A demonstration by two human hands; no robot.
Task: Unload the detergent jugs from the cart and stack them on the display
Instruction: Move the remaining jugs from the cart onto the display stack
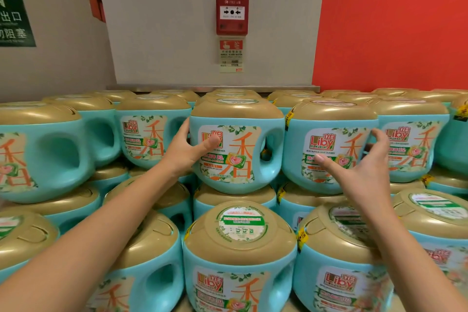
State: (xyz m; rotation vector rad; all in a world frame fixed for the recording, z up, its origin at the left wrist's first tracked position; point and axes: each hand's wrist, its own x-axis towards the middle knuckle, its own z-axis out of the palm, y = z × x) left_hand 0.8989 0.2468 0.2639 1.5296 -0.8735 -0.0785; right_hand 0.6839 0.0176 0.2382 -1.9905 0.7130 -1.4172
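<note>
Teal jug [274,175], gold lid [236,110], floral label [243,159], left hand [187,151] gripping it

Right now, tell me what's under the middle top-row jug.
A lower jug: its gold lid carries it. Its body is mostly hidden behind the front jug.

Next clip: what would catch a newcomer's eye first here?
Teal, gold-lidded detergent jugs stacked in tiers fill the lower frame. The left hand grips the centre jug on the top tier, while the right hand is spread open beside it. Above, a red fire alarm sits on the grey wall.
</note>
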